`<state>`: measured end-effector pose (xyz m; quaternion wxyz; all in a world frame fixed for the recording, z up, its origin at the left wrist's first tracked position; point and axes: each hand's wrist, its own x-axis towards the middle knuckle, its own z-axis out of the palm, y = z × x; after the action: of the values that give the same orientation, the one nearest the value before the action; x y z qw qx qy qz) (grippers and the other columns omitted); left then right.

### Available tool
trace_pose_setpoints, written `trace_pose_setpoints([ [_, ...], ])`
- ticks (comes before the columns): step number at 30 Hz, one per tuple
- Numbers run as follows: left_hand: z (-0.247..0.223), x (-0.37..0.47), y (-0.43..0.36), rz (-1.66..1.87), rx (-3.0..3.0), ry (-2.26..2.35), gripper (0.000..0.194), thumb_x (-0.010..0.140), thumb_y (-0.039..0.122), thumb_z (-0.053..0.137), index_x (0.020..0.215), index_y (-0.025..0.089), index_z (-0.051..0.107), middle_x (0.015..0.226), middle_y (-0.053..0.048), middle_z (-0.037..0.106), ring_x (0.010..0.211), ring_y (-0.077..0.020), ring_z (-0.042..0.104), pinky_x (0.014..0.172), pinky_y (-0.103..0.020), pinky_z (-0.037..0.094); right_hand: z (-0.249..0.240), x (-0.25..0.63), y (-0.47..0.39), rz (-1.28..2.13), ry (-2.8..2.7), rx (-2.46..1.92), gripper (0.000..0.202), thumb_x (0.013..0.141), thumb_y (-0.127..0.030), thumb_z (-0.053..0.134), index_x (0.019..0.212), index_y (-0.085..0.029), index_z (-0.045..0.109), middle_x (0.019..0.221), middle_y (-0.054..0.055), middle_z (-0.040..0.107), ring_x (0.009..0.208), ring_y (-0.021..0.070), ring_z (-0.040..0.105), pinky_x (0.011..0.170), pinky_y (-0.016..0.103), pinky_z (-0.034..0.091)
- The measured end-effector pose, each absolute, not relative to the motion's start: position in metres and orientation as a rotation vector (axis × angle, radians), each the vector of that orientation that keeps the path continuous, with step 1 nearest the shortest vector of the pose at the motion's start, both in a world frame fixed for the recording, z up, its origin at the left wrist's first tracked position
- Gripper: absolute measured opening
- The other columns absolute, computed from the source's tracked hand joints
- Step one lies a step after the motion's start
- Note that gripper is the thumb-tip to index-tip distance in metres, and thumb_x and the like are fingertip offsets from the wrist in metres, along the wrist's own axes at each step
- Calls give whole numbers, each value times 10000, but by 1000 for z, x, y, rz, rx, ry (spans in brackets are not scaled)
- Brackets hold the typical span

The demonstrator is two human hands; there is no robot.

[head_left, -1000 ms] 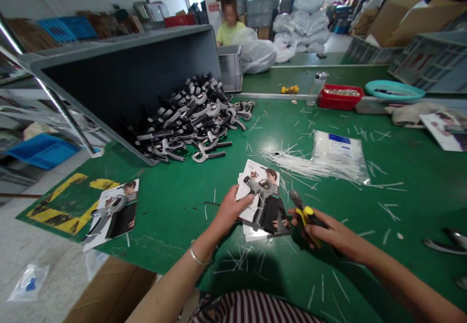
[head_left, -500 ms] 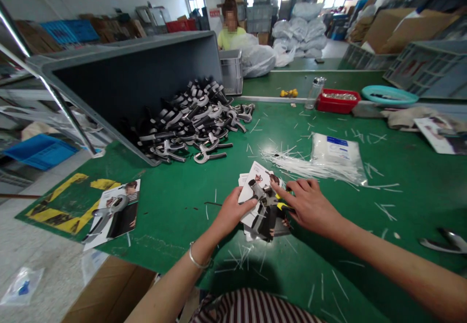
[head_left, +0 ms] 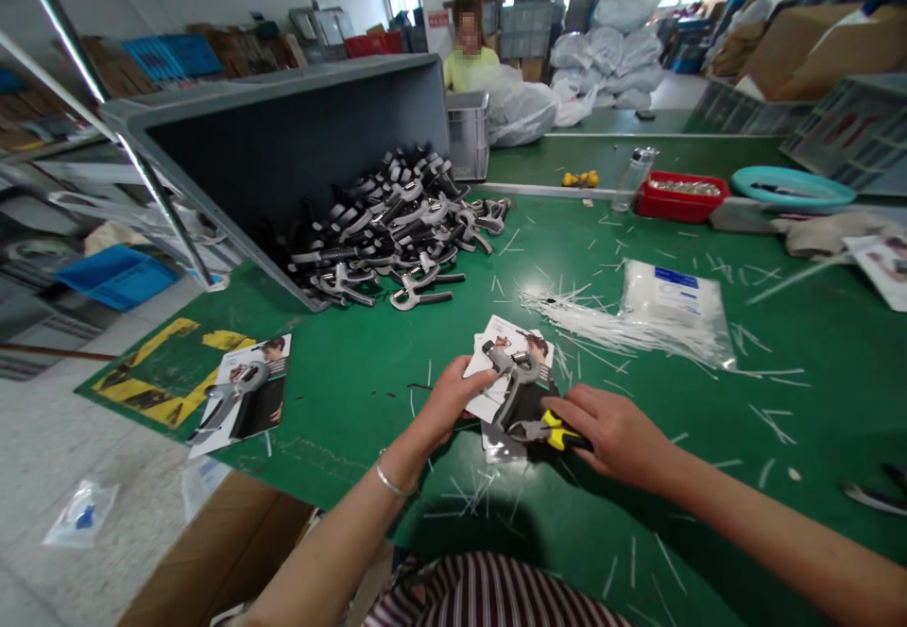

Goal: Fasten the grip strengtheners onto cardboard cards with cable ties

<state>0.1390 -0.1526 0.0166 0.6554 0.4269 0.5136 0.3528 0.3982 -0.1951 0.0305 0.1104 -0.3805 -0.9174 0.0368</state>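
Observation:
My left hand [head_left: 452,398] is closed on a grey and black hand grip strengthener [head_left: 522,368] and the printed card [head_left: 503,330] beneath it, its thumb on top. More cards appear to lie underneath. In my right hand [head_left: 615,431] is a pair of diagonal cutters [head_left: 556,430] with yellow and black handles. The cutters' jaws are at the lower part of the grip strengthener; whether they touch it or a tie there, I cannot tell. White cable ties [head_left: 602,327] lie fanned out beyond my hands, beside a clear bag of ties [head_left: 673,311].
A tipped grey crate [head_left: 283,89] spills a pile of grip strengtheners [head_left: 403,221] onto the green table. At left lies another carded grip strengthener [head_left: 241,391]. Tie offcuts [head_left: 474,499] are scattered about. Farther back are a red tray [head_left: 680,202], a blue dish [head_left: 794,185] and a person [head_left: 469,56].
My right hand has drawn the cutters down from the strengthener's upper end toward its lower part. My left hand keeps its hold. The whole view has shifted slightly.

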Motion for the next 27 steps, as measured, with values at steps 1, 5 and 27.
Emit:
trace_pose_setpoints([
  [1,17,139,-153,799,966,1140,460,751,417,727,1097,151,583,815,-24,677,567,-113,591,475,-191,399,33,396,-194,43,-2685,-1138,513,838,-226,572,1339,-132,522,1075,158,638,929,276,560,804,385,444],
  [5,22,142,-154,777,986,1058,534,733,429,754,1148,147,570,896,-50,701,589,-119,607,522,-212,435,40,389,-182,-155,-2675,-1261,680,843,-208,566,1491,-178,361,1284,190,568,1058,344,499,896,483,385],
  [27,13,85,-153,813,1228,1324,559,782,507,678,1185,127,609,987,-105,731,738,-213,685,615,-287,528,20,401,-217,260,-2698,-958,626,848,-210,512,1457,-126,394,1023,134,664,889,239,622,778,365,536],
])
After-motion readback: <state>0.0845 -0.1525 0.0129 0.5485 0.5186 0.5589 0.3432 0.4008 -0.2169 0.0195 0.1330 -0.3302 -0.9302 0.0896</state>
